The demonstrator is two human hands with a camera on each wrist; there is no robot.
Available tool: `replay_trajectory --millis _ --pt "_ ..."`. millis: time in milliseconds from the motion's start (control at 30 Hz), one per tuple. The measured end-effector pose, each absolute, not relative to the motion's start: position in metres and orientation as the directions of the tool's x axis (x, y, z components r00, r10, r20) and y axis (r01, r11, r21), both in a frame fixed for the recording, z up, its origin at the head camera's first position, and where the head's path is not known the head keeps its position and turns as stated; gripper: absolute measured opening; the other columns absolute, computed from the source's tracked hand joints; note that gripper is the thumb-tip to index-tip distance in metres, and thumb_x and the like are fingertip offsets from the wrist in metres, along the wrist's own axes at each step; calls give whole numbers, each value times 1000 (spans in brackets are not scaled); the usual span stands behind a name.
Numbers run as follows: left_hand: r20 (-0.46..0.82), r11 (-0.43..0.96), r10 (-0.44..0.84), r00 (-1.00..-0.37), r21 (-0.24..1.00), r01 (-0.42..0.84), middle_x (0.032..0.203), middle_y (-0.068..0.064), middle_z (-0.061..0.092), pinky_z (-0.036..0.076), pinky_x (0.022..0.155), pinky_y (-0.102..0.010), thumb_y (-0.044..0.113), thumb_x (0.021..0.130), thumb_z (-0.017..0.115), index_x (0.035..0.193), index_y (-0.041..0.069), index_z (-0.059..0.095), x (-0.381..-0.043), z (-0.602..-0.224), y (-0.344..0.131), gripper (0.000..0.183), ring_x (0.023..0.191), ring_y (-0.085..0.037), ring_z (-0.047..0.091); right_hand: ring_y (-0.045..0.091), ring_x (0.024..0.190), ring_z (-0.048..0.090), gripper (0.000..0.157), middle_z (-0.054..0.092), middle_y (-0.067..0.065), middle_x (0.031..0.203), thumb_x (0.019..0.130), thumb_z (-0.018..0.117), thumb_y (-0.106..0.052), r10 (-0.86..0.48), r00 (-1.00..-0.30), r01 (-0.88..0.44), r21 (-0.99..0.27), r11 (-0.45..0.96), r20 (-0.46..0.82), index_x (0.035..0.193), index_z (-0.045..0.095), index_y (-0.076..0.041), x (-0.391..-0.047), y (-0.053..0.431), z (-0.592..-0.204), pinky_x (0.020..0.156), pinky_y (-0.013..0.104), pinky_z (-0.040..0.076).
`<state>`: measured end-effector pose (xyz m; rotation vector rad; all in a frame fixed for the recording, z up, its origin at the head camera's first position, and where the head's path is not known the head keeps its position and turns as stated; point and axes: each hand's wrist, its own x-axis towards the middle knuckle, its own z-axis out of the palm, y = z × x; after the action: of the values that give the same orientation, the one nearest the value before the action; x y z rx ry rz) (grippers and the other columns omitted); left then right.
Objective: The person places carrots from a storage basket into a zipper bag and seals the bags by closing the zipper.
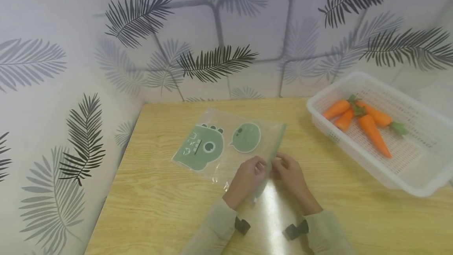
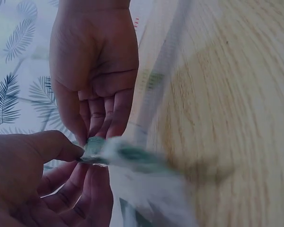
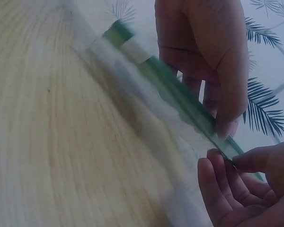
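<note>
A clear zip bag (image 1: pixel 226 156) printed with a green dinosaur and a green speech bubble lies over the table, its green-edged opening toward the right. My left hand (image 1: pixel 249 178) pinches that green edge between thumb and fingers. Just across from it, my right hand (image 1: pixel 291 176) pinches the same edge from the other side. In the left wrist view the bag's green strip (image 2: pixel 92 150) sits between the two sets of fingertips. The right wrist view has the green strip (image 3: pixel 175 90) running diagonally down to the pinching thumb.
A white plastic basket (image 1: pixel 357 160) stands at the right of the wooden table (image 1: pixel 148 208). Several orange carrots (image 1: pixel 374 135) with green tops lie in it. A wall with a feather pattern (image 1: pixel 219 62) rises behind the table's back edge.
</note>
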<state>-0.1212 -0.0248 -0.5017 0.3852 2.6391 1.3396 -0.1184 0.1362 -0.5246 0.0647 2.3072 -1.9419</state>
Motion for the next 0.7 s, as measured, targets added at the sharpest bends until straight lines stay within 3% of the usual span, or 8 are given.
replay_trajectory --millis 133,467,700 --pt "10 534 290 -957 828 171 87 7 56 49 67 -22 13 84 53 106 13 55 -121 -502 -25 21 77 -7 54 25 75 62 33 63 12 92 90 50 -32 -39 -991 116 -968 224 -127 116 53 -11 -116 134 -520 59 33 54" --pt "54 559 223 -973 811 173 84 9 55 48 63 -20 16 86 51 104 14 57 -125 -503 -24 19 76 -6 54 35 77 61 29 62 21 89 91 49 -13 -62 -990 110 -975 190 -124 118 49 -1 -105 127 -486 64 42 54" --pt "207 611 154 -966 749 258 82 10 52 47 64 -19 15 81 54 98 15 58 -124 -494 -24 18 74 -5 52 34 71 60 29 60 18 82 89 51 -14 17 -994 112 -963 246 -112 116 50 -3 -106 132 -494 58 42 53"
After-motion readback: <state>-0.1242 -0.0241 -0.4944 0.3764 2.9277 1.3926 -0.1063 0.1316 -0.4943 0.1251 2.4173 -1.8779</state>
